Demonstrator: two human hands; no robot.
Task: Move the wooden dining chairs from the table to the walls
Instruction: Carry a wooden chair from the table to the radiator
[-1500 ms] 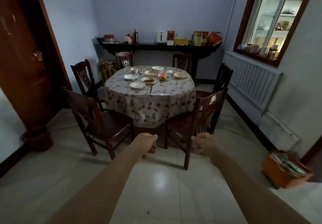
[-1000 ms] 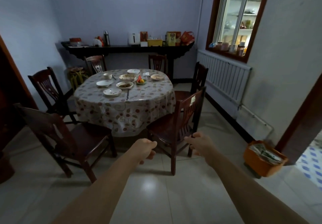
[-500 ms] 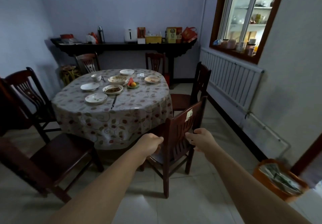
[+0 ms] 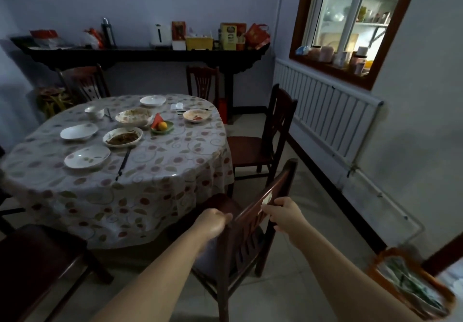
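A dark wooden dining chair (image 4: 246, 236) stands at the near right side of the round table (image 4: 140, 196), its seat partly under the flowered cloth. My left hand (image 4: 213, 224) grips the left end of its top rail. My right hand (image 4: 284, 215) grips the rail further right, beside a white label. A second chair (image 4: 265, 136) stands at the table's right side. Two more chairs (image 4: 203, 81) (image 4: 84, 81) stand behind the table. The seat of another chair (image 4: 37, 259) shows at the lower left.
The table carries several plates and bowls, a fruit dish (image 4: 161, 126) and chopsticks. A white radiator (image 4: 325, 106) runs along the right wall under a window. A dark console shelf (image 4: 140, 53) lines the back wall. An orange basket (image 4: 411, 281) sits on the floor at the lower right.
I have walked up to the table's near right chair. Both hands, free and loosely closed before, have reached its top rail and closed on it.
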